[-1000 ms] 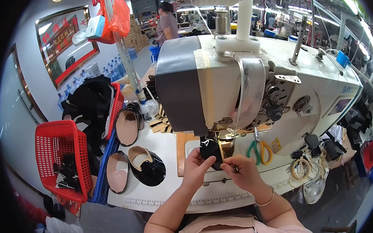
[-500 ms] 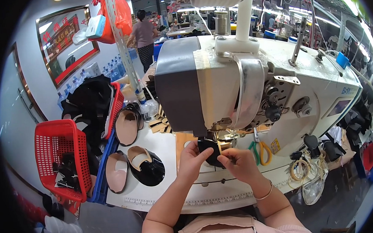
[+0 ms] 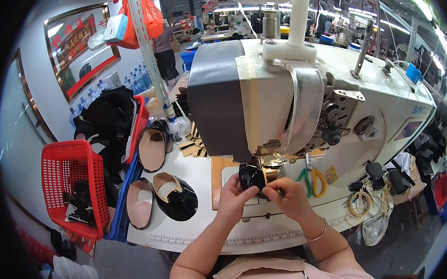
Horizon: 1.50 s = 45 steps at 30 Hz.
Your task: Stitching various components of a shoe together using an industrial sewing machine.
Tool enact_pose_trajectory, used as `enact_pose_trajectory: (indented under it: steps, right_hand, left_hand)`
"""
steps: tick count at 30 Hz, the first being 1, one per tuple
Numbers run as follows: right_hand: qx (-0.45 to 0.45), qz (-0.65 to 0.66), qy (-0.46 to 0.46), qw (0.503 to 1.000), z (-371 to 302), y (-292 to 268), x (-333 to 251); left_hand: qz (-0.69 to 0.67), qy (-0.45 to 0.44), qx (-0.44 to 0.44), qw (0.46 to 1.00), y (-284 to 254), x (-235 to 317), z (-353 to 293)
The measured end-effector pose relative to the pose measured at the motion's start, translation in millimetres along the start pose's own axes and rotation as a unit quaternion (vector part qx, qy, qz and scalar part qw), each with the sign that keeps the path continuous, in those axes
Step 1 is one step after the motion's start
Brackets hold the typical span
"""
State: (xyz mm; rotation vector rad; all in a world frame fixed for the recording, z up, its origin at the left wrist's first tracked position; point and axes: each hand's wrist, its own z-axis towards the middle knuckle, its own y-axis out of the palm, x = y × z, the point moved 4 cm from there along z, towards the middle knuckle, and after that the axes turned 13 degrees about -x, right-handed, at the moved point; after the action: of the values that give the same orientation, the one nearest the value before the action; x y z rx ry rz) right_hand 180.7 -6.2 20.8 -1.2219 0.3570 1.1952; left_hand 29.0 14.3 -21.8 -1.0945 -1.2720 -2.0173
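Note:
Under the head of a white and grey sewing machine (image 3: pixel 261 97) sits a glossy black shoe upper (image 3: pixel 251 175), close to the needle area. My left hand (image 3: pixel 232 198) grips its near left side between thumb and fingers. Against its right edge, my right hand (image 3: pixel 290 195) is closed in a pinch; the edge between those fingertips is mostly hidden. Left of my hands, on the white table (image 3: pixel 208 231), lies a finished-looking black shoe upper with a beige lining (image 3: pixel 179 202). Beside it is another upper, its pinkish lining facing up (image 3: pixel 139 204).
Scissors with green and yellow handles (image 3: pixel 314 181) lie right of my right hand. A red basket (image 3: pixel 73 167) holding black pieces stands at the left. Rolls of tape (image 3: pixel 359 203) hang by the table's right front edge. Behind the post (image 3: pixel 151 67), a person (image 3: pixel 165 51) stands.
The black upper has turned, showing more of its shiny outer face. My left hand has shifted slightly down and right with it. The person behind has moved left, partly behind the post.

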Motion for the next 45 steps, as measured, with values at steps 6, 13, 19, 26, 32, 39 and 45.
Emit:
enact_pose_trajectory:
  steps: [6,13,19,26,32,39,45]
  right_hand:
    - [-0.016,0.042,0.075,0.996,11.0,0.9,2.5]
    - [0.014,0.039,0.058,0.997,5.6,4.9,2.3]
    - [0.026,0.014,0.025,0.999,0.9,3.6,1.8]
    - [-0.019,0.270,0.135,0.953,-3.1,5.4,19.0]
    - [0.160,-0.048,-0.080,0.983,-42.6,-17.0,24.5]
    - [0.134,-0.345,-0.133,0.919,-40.7,-7.3,-6.9]
    - [0.144,-0.325,-0.196,0.914,-32.6,-3.3,-10.8]
  left_hand:
    - [-0.025,-0.020,0.011,0.999,0.1,13.0,13.2]
    - [0.010,-0.045,0.023,0.999,-4.6,20.3,20.9]
    - [0.006,-0.050,0.031,0.998,-6.2,17.7,25.0]
    - [-0.112,-0.008,0.141,0.984,5.7,-44.2,-20.5]
    - [-0.193,0.017,-0.011,0.981,23.9,-50.5,-20.7]
    - [-0.172,0.008,0.029,0.985,22.4,-44.6,-28.4]
    - [-0.129,-0.003,0.011,0.992,18.1,-44.2,-29.7]
